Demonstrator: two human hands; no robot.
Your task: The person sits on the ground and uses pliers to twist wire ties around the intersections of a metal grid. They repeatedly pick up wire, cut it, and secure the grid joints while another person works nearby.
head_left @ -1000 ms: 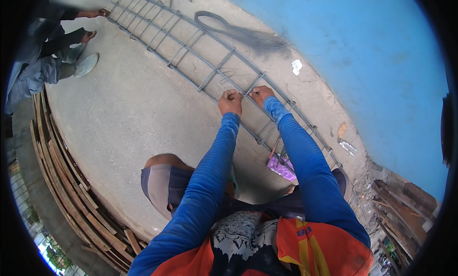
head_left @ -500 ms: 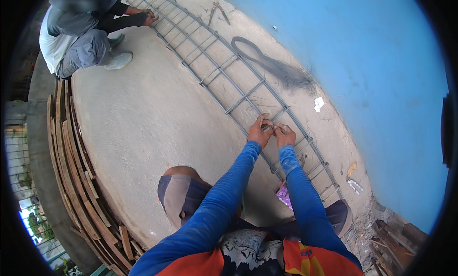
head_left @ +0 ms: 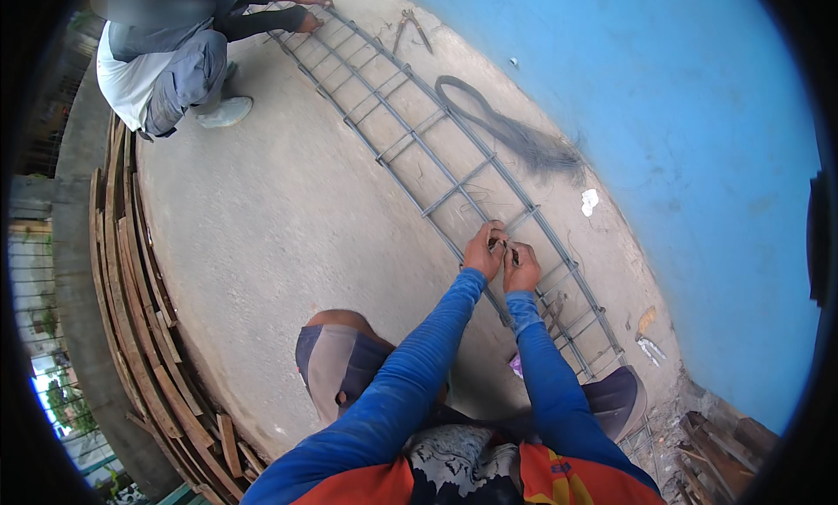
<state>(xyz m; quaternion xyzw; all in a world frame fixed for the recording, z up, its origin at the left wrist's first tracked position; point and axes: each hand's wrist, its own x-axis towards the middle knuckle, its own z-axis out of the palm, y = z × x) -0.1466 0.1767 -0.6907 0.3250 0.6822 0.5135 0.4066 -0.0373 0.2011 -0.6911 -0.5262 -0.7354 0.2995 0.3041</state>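
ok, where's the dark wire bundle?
Head view, upper right of centre: the dark wire bundle lies on the floor right of the rebar cage, between it and the blue surface, white scrap near its lower end.

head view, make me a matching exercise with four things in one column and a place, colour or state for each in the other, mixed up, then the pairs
Things:
1. left hand
2. rebar frame
3. wire bundle
4. wooden planks

Places, colours or states:
A. looped at one end
B. brown, at the picture's left
C. fingers curled, close beside the right hand
D. grey bars crossing in a grid

Pairs: 1-C, 2-D, 3-A, 4-B
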